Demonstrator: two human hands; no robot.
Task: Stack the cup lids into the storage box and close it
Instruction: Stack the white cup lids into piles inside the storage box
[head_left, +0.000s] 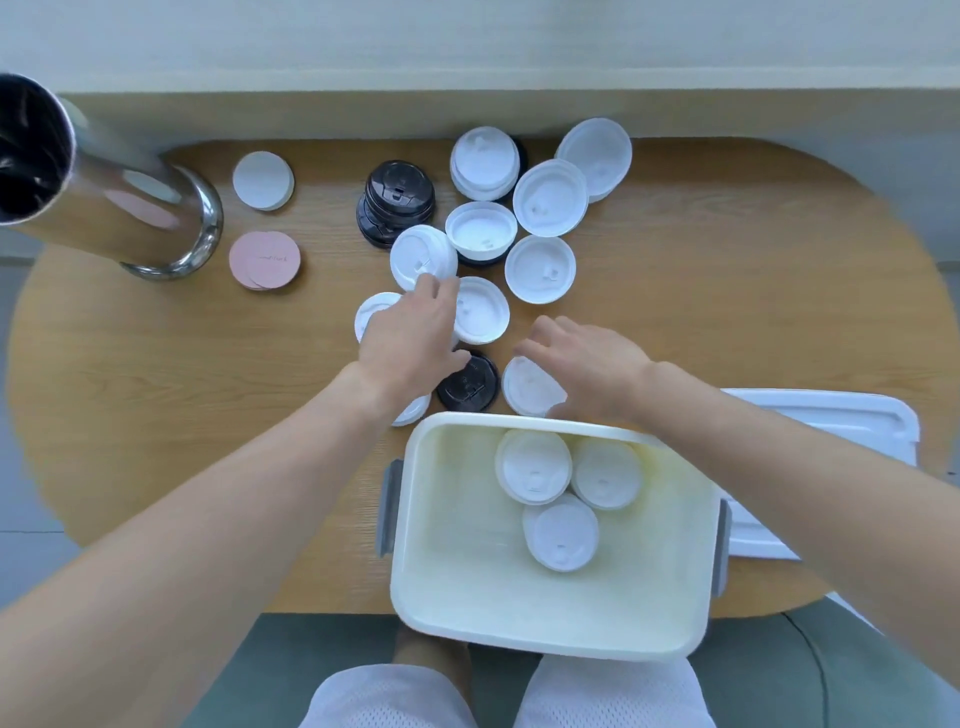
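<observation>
Your left hand is reaching, fingers loose, onto white lids; your right hand is hovering open. 3 lids are lying in the storage box on the surface. Pink disc writing is unreadable.

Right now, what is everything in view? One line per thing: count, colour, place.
storage box: one, cream, near table edge, open
lids in box: three piles, white
box cover: one, white, right of box
loose white lids: about ten, table centre
black lids: one stack far, one near box
paper discs: white, pink, left
metal cylinder: one, far left
table: wooden
left hand: over lids
right hand: over lids
</observation>
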